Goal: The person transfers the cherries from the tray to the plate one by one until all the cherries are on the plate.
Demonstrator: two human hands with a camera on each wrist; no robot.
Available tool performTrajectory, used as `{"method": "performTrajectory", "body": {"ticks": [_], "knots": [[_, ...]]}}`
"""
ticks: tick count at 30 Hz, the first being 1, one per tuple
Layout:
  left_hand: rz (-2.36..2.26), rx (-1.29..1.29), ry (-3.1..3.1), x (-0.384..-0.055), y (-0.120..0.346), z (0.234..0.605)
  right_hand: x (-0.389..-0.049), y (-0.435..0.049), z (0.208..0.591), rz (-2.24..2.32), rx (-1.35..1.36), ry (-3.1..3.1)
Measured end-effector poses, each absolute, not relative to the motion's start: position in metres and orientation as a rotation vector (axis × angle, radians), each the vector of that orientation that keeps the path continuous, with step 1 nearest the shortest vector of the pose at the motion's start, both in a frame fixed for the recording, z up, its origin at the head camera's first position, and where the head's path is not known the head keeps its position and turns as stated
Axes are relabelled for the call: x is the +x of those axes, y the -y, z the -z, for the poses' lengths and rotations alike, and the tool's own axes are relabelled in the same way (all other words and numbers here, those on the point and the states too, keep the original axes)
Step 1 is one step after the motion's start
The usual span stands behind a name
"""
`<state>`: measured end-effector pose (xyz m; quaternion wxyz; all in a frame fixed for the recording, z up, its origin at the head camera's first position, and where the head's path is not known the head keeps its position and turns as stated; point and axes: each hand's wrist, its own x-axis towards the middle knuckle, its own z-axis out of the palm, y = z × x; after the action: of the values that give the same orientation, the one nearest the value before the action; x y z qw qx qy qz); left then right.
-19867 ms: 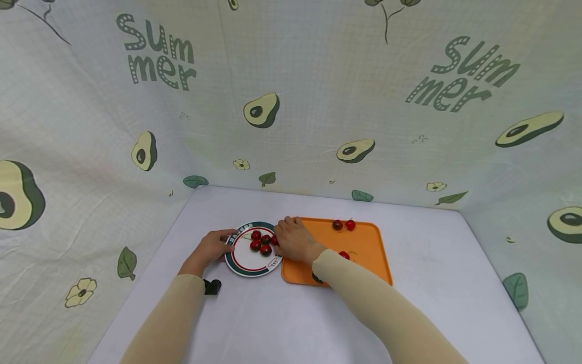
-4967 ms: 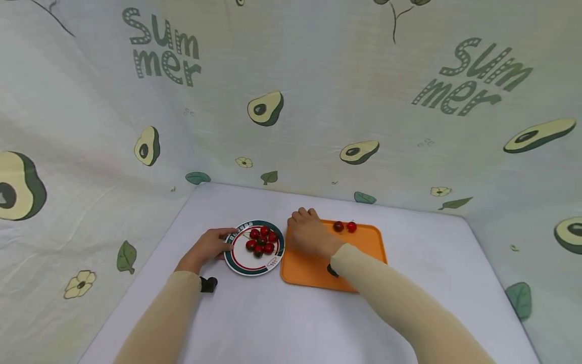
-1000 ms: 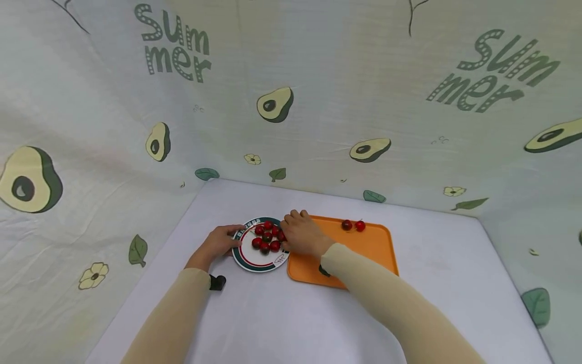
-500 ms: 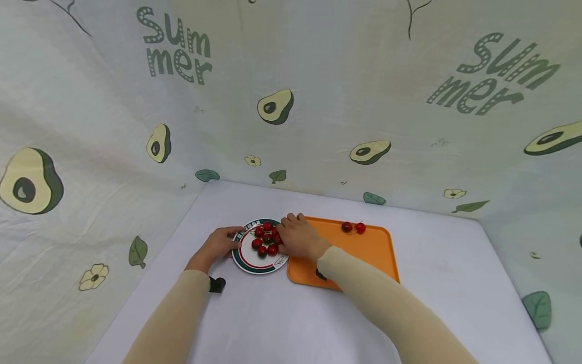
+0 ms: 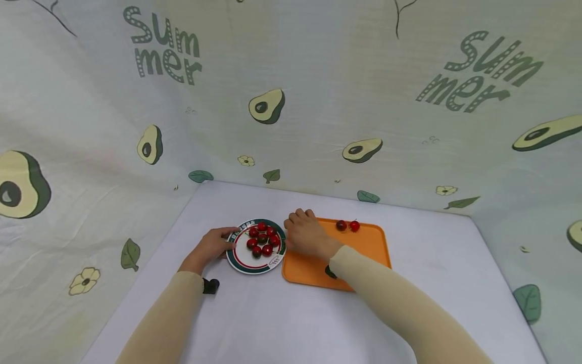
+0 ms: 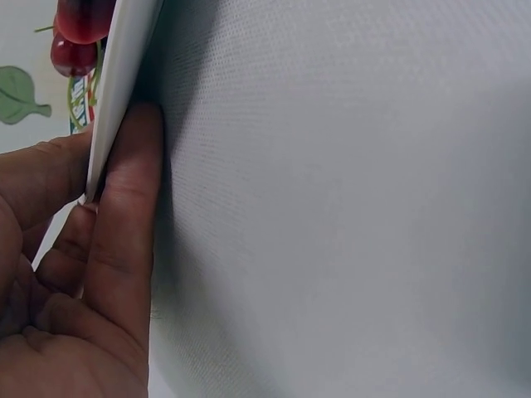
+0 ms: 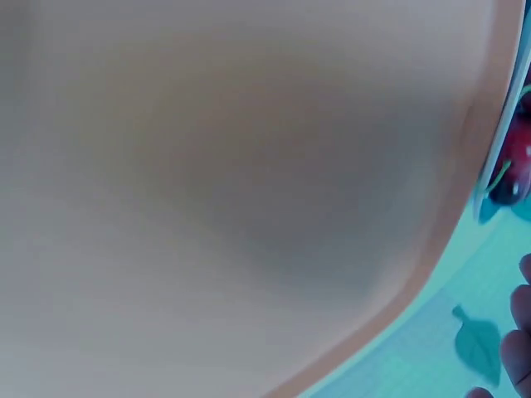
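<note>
My left hand (image 5: 212, 247) pinches the left rim of a white plate (image 5: 244, 257) with a green and red border. In the left wrist view, the thumb lies above the plate rim (image 6: 119, 91) and fingers lie under it. Several dark red cherries (image 5: 267, 250) with stems are clustered on the plate. My right hand (image 5: 306, 233) is above the left part of an orange tray (image 5: 309, 270), just right of the plate. Its fingers are loosely bent, and the right wrist view shows fingertips (image 7: 521, 307) apart with no cherry visible between them.
Two cherries, one darker (image 5: 341, 225) and one brighter red (image 5: 354, 226), lie near the tray's back edge. The tray stands against the plate's right side on a white table (image 5: 273, 323). A printed cloth (image 5: 309, 116) hangs around the back and sides.
More cherries are on the plate than in the oldest frame, and the tray's front cherry is no longer seen. Since half a second ago, my right hand has moved right, off the plate.
</note>
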<state>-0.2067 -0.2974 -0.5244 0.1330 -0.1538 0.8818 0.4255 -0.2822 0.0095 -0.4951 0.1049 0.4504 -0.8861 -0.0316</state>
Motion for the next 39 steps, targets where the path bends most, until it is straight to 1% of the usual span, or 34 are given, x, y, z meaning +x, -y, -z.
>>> {"method": "performTrajectory", "body": {"ticks": [4,9,15,19,23,28,39], "knots": [[-1.229,-0.46,-2.559,-0.205,0.3,0.526,-0.286,-0.036,0.493,0.024,1.328,2.6],[-1.254,-0.447,-2.555,-0.204,0.303,0.528,-0.293,-0.083,0.491,-0.004,1.293,2.574],[-1.288,-0.433,-2.544,-0.204,0.304,0.528,-0.31,-0.147,0.486,0.055,1.15,2.63],[-1.29,-0.433,-2.534,-0.204,0.305,0.528,-0.321,-0.178,0.493,0.071,1.069,2.712],[-1.276,-0.421,-2.533,-0.204,0.303,0.524,-0.326,-0.189,0.502,0.038,1.046,2.747],[-1.266,-0.42,-2.531,-0.205,0.302,0.521,-0.329,-0.186,0.507,0.002,1.071,2.753],[-1.279,-0.421,-2.513,-0.207,0.298,0.522,-0.329,-0.193,0.516,0.094,0.996,2.819]]}}
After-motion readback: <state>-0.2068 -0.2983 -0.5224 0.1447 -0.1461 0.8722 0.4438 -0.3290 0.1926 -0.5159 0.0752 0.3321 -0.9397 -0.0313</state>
